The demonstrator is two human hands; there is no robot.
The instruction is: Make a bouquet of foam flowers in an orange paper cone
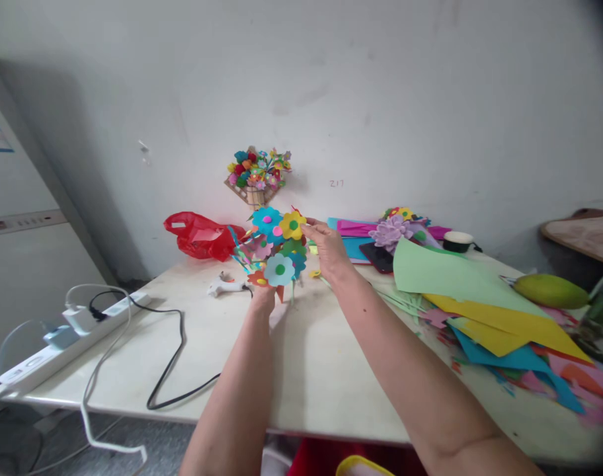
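A bunch of paper flowers in blue, yellow, pink and orange is held up over the table. My left hand is closed round it from below, its fingers mostly hidden by the petals. At the bunch's right side, my right hand pinches the edge of a yellow flower between thumb and fingers. Behind the bunch, a wall basket with many small colourful flowers rests against the wall. A white glue gun lies on the table left of my left hand.
A red plastic bag sits at the back left. Along the left edge runs a power strip with a black cord. Coloured sheets, a dark phone, a lilac flower and a green mango lie on the right.
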